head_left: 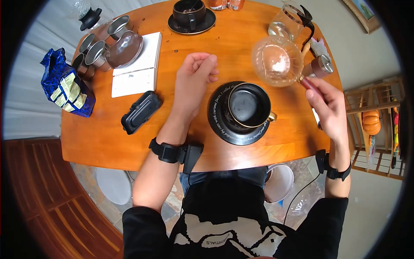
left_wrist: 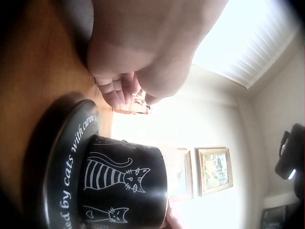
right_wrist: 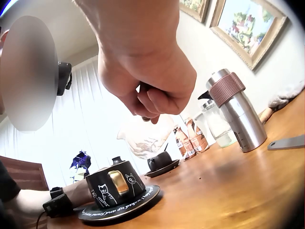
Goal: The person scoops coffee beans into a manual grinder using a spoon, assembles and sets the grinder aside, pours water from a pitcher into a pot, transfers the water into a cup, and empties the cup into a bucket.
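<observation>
My right hand grips the red-brown handle of a round, ribbed clear glass pot. In the head view the pot overlaps the table's right side; in the right wrist view its pale glass shows beyond my fist. My left hand holds nothing, its fingers loosely bent, left of the black cup. That cup has a gold handle and white cat drawings. It stands upright on a black saucer with white lettering.
A second black cup on a saucer stands at the back. Behind the pot are a glass carafe and a metal hand grinder. To the left lie a white notebook, a black tray, metal cups and a blue bag.
</observation>
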{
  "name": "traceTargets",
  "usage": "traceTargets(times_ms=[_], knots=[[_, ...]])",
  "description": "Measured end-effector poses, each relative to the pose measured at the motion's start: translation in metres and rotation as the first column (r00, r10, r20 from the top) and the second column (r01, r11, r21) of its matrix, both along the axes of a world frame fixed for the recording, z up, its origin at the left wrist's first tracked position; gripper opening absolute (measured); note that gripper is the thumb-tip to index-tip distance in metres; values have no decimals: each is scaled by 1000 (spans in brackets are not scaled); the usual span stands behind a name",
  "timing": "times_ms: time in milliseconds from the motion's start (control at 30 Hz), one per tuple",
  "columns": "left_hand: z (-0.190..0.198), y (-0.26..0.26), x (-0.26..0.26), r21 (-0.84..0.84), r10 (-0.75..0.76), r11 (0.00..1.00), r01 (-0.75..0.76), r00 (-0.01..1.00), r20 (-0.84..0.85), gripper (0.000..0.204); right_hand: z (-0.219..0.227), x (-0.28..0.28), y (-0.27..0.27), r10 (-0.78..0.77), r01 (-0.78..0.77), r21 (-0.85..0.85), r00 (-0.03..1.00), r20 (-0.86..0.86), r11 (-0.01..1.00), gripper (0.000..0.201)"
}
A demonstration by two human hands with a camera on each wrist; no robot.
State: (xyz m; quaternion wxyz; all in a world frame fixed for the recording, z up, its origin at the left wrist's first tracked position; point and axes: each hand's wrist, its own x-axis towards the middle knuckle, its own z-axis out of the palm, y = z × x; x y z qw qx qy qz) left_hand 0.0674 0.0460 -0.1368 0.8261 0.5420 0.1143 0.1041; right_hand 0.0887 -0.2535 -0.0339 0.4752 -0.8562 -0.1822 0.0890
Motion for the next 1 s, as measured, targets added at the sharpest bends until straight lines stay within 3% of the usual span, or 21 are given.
traceTargets(times_ms=[67, 133, 200, 300, 1000], knots=[[0, 0, 0, 13, 2, 1000, -2, 1000, -6, 24, 3, -11, -2, -7, 13, -79, 997, 83, 997, 31], [0, 2, -1, 26, -17, 1000, 18, 1000, -25, 22, 7, -16, -3, -3, 9, -89, 998, 62, 996, 31], [0, 2, -1, 25, -19, 1000, 19, 1000, -20, 22, 8, -18, -2, 85, -43, -171, 965, 247, 984, 30], [0, 2, -1, 23, -20, 1000, 20, 1000, -16, 22, 7, -20, 1, 122, -57, -193, 931, 344, 979, 31], [-1, 2, 0, -5, 1, 1000, -1, 1000, -3, 23, 0, -27, 10, 226, -45, -297, 759, 611, 954, 36]])
